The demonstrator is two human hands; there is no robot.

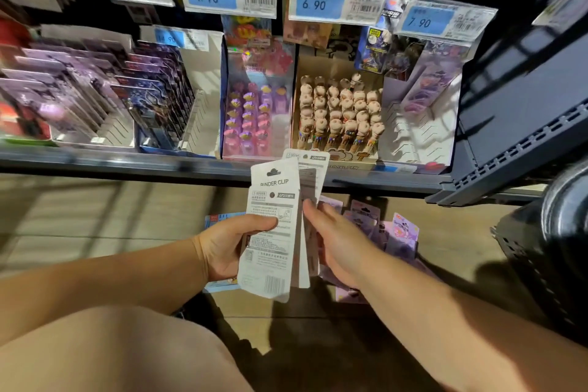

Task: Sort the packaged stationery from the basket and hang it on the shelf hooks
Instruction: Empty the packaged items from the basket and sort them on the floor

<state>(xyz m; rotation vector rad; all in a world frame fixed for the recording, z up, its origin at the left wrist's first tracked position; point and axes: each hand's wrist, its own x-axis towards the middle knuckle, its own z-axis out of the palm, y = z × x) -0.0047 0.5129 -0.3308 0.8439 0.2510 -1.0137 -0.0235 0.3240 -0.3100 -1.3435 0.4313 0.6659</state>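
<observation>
The shelf (127, 165) in front of you holds boxed pens. The basket (547, 251) stands at your right, and purple packs (397, 232) lie on the floor. Sort the fan of white binder-clip packs (273, 232) by their printed headers and keep the hang holes lined up, so each group should slide onto one hook. Your left hand (229, 245) grips the fan, fingers (261, 221) curled narrowly round it. Your right hand (340, 242) touches the rear packs; I cannot tell whether it pinches one.

1 head cam, looks fwd/down, close on shelf (222, 165), floor below.
</observation>
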